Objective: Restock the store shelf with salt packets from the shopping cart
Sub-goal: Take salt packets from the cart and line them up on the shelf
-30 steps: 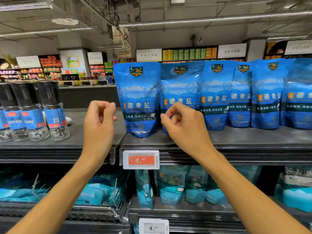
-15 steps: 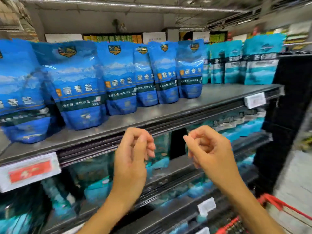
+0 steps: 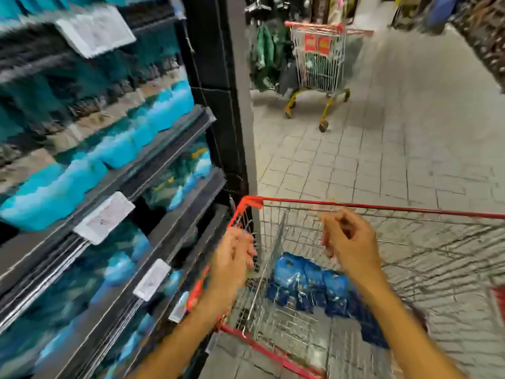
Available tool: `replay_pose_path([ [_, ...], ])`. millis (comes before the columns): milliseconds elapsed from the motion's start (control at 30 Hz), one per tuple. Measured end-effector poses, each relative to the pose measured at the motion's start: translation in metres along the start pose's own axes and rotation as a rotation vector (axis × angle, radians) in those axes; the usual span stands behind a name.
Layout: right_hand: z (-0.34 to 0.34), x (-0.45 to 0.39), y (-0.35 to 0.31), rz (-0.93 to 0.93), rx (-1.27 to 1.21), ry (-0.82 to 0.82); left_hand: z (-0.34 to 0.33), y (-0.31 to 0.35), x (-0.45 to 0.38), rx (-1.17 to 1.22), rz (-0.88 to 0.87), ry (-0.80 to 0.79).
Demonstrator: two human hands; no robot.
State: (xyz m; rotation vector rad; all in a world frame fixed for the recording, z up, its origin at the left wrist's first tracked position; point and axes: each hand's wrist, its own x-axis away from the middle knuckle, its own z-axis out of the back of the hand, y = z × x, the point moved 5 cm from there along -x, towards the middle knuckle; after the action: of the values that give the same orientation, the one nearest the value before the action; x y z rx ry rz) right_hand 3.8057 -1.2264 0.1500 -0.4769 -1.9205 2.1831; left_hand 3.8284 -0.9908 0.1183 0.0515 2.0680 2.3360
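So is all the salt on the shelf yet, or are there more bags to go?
Not yet. Both hands, left hand and right hand, hold nothing above the shopping cart. Several blue salt packets lie inside it, waiting for the shelf. How much is already stocked can't be told from this blurry view.

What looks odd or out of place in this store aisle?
Nothing stands out, though the picture is blurred. Blue salt packets lie in the cart, and a second cart stands unattended down the aisle.
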Motion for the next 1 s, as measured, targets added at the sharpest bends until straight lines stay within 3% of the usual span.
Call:
replay_pose_path([
  [200, 0.102, -0.027, 0.182, -0.305, 0.140, 0.245, -0.140, -0.149, -0.044, -0.104, 0.434, -0.180],
  [367, 0.159, 0.002, 0.342, -0.546, 0.365, 0.286, -0.214, -0.280, -0.051, -0.268, 0.772, -0.262],
  [500, 0.178, 0.033, 0.467, -0.856, 0.435, 0.252, -0.259, -0.375, -0.052, -0.365, 0.912, -0.314],
  [567, 0.182, 0.040, 0.519, -0.927, 0.464, 0.207, -0.283, -0.419, -0.050, -0.417, 0.979, -0.355],
  [833, 0.202, 0.011, 0.652, -0.904, 0.637, 0.127, -0.380, -0.545, -0.053, -0.749, 0.763, -0.558],
  [1000, 0.207, 0.002, 0.697, -1.070, 0.777, 0.151, -0.421, -0.566, -0.050, -1.043, 0.632, -0.368],
])
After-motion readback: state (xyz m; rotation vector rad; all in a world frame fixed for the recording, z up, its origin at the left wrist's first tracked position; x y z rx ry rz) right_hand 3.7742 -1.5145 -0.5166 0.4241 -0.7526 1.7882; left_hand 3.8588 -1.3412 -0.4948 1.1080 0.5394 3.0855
